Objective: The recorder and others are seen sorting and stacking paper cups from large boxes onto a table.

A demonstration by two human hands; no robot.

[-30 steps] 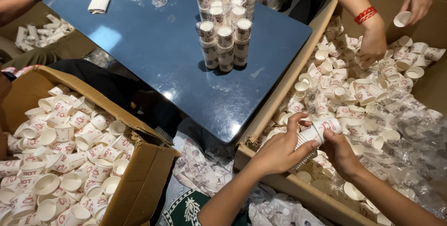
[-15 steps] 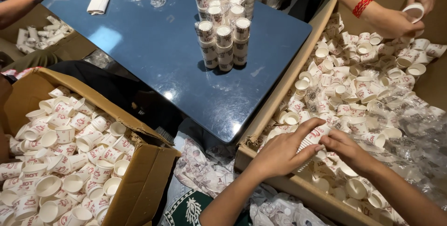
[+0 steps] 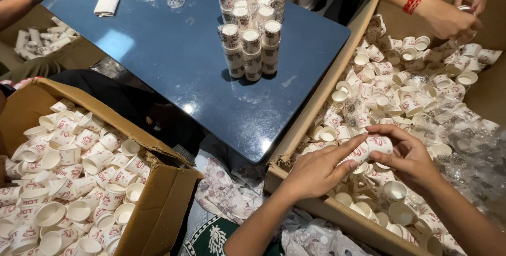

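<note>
Two hands (image 3: 363,161), stacked paper cups (image 3: 369,148), box (image 3: 316,203)

Head view, steeply downward, close above hands (image 3: 363,163).

A short nested stack of small white paper cups (image 3: 370,148) with red print lies tilted sideways above loose cups.

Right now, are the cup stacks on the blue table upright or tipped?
Upright. The paper cup stacks stand vertically in a tight cluster on the blue table, their round ends facing up; none leans or lies on its side.
</note>
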